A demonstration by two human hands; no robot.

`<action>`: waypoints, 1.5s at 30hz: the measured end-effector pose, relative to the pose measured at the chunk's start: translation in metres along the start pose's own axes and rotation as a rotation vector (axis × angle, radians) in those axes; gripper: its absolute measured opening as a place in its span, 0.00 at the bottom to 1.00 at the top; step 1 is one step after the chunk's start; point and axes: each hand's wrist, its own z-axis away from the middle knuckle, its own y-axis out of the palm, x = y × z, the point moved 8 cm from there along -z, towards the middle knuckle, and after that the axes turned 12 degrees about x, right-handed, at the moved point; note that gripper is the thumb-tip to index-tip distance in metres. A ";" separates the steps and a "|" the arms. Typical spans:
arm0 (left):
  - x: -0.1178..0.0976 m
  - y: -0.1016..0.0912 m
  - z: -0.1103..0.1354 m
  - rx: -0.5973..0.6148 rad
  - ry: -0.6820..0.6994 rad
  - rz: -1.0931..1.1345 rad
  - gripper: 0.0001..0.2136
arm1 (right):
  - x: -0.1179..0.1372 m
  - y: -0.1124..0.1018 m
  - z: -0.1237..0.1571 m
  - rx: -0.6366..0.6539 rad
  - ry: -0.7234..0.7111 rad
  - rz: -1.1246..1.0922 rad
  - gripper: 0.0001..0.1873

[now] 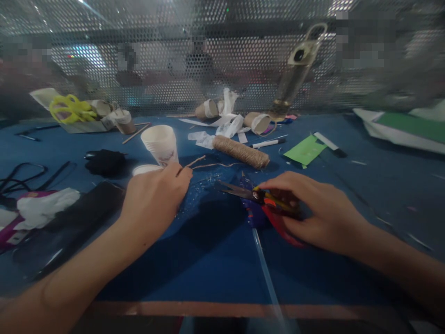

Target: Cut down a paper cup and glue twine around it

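My left hand (155, 202) is closed, pinching the loose end of a thin brown twine strand (222, 164). The strand runs rightward to a roll of twine (239, 151) lying beyond my hands. In my right hand (321, 213) are scissors (257, 195) with red and yellow handles; their blades are parted and point left, apart from the strand. Beneath the scissors lies a purple glue gun (255, 215), partly hidden, with a clear glue stick (266, 266) extending toward the table's front edge. A stack of paper cups (160, 141) stands just behind my left hand.
Yellow scissors (71, 109) sit in a box at the back left. Twine-wrapped rolls (257, 123) and crumpled white paper (231, 127) lie along the metal mesh. Right of these are a green paper piece (305, 150) and markers. A black pouch (79, 222) lies left.
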 end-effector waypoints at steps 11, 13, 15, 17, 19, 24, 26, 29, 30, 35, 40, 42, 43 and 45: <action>0.005 0.008 -0.007 0.127 -0.107 -0.101 0.19 | 0.002 0.001 0.001 -0.011 -0.032 0.005 0.23; 0.008 0.011 -0.009 0.133 -0.105 0.018 0.24 | 0.003 0.000 0.000 -0.010 -0.033 0.003 0.22; 0.013 0.013 -0.011 0.123 -0.131 0.166 0.24 | 0.003 0.000 0.000 -0.013 -0.035 0.005 0.21; 0.016 0.014 -0.012 0.116 -0.148 0.306 0.25 | 0.003 0.000 0.000 -0.015 -0.025 0.003 0.21; 0.015 0.012 -0.012 0.104 -0.134 0.427 0.26 | 0.003 -0.001 0.001 -0.013 -0.014 -0.003 0.21; 0.008 -0.005 -0.006 -0.071 -0.076 0.680 0.13 | 0.003 -0.001 0.002 -0.009 -0.017 -0.004 0.23; 0.011 -0.009 -0.003 -0.190 -0.043 0.919 0.11 | 0.002 -0.001 0.002 -0.014 -0.025 -0.006 0.23; 0.018 -0.003 -0.004 -0.269 -0.015 1.268 0.09 | 0.001 0.000 0.002 -0.014 -0.014 -0.004 0.22; 0.020 0.002 -0.006 -0.261 -0.023 1.346 0.10 | 0.001 0.001 0.002 -0.014 -0.013 -0.001 0.22; 0.030 0.012 -0.010 -0.202 -0.158 1.474 0.25 | 0.000 0.001 0.002 -0.004 -0.002 -0.019 0.21; 0.028 -0.005 -0.002 -0.337 -0.195 1.444 0.18 | 0.003 0.000 0.002 -0.013 -0.025 -0.009 0.23; 0.029 -0.016 0.000 -0.445 -0.131 1.459 0.18 | 0.004 -0.001 0.003 -0.034 -0.043 0.003 0.23; 0.031 -0.019 0.001 -0.494 -0.109 1.487 0.18 | 0.005 -0.002 0.003 -0.040 -0.049 0.011 0.23; 0.038 -0.018 -0.001 -0.529 -0.136 1.591 0.18 | 0.005 -0.001 0.003 -0.040 -0.054 0.023 0.22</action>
